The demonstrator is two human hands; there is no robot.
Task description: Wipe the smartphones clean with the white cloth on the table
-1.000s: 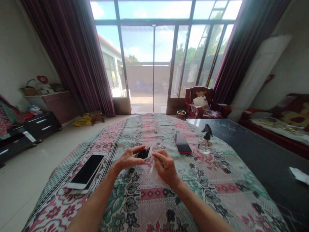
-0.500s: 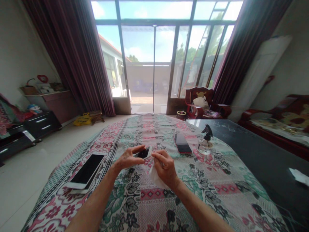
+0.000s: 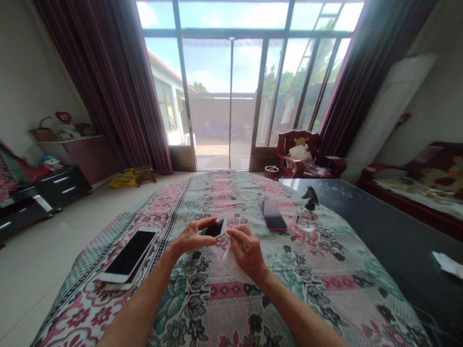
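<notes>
My left hand grips a small white smartphone by its long edges, thumb on the near side and fingers on the far side. The phone's dark screen is partly covered by that hand. Pinched in my right hand is a thin white tissue, which hangs down toward the tablecloth. The right fingertips meet the phone's right end. Left of my hands lies a large white device with a black screen, stacked on another pale one. A dark phone with a red edge rests farther right.
A clear spray bottle with a black head stands on the flowered tablecloth. Beyond the cloth on the right is a dark tabletop with a white paper packet. A wooden armchair stands near the glass doors.
</notes>
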